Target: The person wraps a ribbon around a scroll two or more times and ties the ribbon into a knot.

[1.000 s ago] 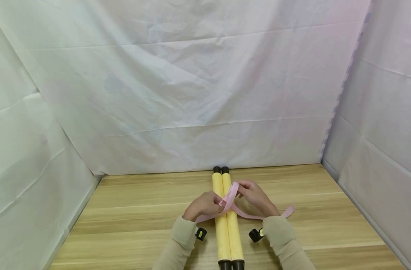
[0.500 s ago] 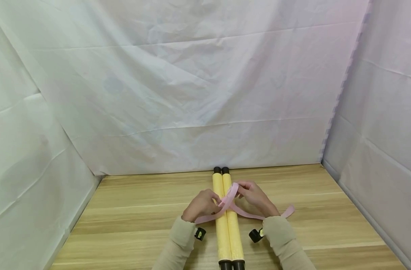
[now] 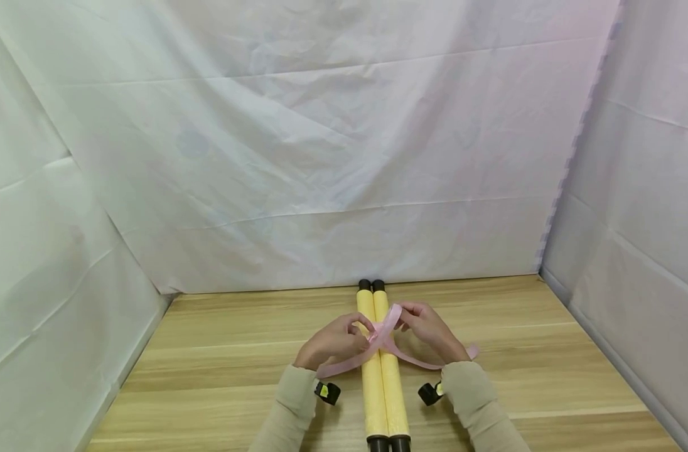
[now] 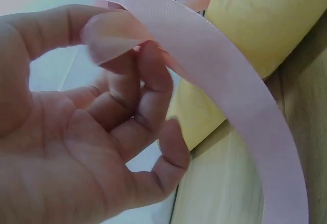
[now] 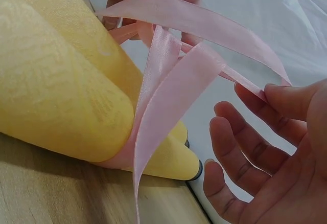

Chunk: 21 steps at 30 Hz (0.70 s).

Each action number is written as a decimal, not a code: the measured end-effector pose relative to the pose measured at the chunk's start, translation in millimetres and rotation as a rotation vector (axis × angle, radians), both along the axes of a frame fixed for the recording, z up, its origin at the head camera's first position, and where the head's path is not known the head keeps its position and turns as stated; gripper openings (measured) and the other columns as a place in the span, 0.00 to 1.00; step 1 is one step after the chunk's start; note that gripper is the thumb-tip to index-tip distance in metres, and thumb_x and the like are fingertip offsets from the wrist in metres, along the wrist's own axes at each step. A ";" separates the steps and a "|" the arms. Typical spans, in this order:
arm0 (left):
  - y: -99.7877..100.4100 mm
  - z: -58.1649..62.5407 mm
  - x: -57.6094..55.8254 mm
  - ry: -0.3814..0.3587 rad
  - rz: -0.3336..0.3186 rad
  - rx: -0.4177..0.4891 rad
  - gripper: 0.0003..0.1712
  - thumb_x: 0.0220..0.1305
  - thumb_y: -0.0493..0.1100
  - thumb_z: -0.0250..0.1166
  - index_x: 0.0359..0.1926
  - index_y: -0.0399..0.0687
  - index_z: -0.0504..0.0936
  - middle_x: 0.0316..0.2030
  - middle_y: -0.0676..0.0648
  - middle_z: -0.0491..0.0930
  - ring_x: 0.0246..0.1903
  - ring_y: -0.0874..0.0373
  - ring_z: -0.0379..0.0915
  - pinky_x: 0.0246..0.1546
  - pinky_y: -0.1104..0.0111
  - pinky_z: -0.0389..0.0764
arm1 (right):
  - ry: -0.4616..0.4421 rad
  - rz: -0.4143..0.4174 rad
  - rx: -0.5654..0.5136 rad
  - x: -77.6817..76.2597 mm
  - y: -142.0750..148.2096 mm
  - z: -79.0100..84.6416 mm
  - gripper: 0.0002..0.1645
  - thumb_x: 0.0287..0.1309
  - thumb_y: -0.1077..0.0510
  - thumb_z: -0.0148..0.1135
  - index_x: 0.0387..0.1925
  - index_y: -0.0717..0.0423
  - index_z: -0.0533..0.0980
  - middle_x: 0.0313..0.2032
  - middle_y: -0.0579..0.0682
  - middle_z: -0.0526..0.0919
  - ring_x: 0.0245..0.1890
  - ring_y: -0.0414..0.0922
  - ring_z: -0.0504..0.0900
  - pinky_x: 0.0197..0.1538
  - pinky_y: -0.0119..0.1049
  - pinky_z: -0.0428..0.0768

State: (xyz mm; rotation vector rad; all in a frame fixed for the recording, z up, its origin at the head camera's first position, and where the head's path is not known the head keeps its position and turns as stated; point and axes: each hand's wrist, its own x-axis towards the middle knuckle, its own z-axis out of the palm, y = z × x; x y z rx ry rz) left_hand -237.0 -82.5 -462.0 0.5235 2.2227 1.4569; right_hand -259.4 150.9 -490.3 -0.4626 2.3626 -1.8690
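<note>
Two yellow rolls (image 3: 373, 389) with black ends lie side by side, and a pink satin ribbon (image 3: 385, 334) passes around and crosses over them. My left hand (image 3: 337, 339) is left of the crossing, its fingertips curled at the ribbon; the left wrist view shows thumb and fingers meeting at the band's edge. My right hand (image 3: 430, 328) pinches a raised loop of ribbon between thumb and index finger, the other fingers loosely bent in the right wrist view. One ribbon tail drops below the left hand; another runs right beneath the right wrist.
The rolls lie on a wood-grain table (image 3: 236, 364), their far ends close to a white cloth backdrop (image 3: 321, 157). Cloth also hangs on both sides. A small black device (image 3: 328, 393) sits at the left cuff and another (image 3: 430, 394) at the right.
My left hand has shifted slightly left, its index finger more arched over the ribbon. The right hand stays nearly still with its loop, while the right tail has drawn in a little.
</note>
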 end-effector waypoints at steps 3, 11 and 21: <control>-2.0 -2.0 -1.8 -0.055 0.003 0.069 0.16 0.53 0.33 0.62 0.45 0.46 0.77 0.20 0.44 0.77 0.19 0.54 0.67 0.25 0.62 0.71 | 0.001 0.009 0.000 0.2 0.0 -0.1 0.20 0.66 0.51 0.53 0.38 0.65 0.80 0.30 0.52 0.82 0.38 0.63 0.78 0.44 0.58 0.77; -8.6 2.5 -5.6 -0.112 0.062 0.149 0.19 0.57 0.44 0.66 0.48 0.42 0.75 0.25 0.43 0.81 0.28 0.48 0.78 0.39 0.53 0.77 | -0.006 -0.002 0.013 -0.3 2.0 -0.8 0.21 0.66 0.48 0.53 0.38 0.61 0.81 0.28 0.53 0.82 0.37 0.62 0.79 0.42 0.50 0.79; -26.3 13.7 -3.4 -0.065 0.002 0.099 0.25 0.59 0.48 0.65 0.56 0.43 0.76 0.40 0.37 0.84 0.37 0.49 0.79 0.37 0.57 0.79 | -0.030 -0.014 0.003 -1.4 1.6 -2.6 0.22 0.66 0.48 0.52 0.41 0.64 0.80 0.32 0.66 0.82 0.37 0.61 0.79 0.41 0.45 0.80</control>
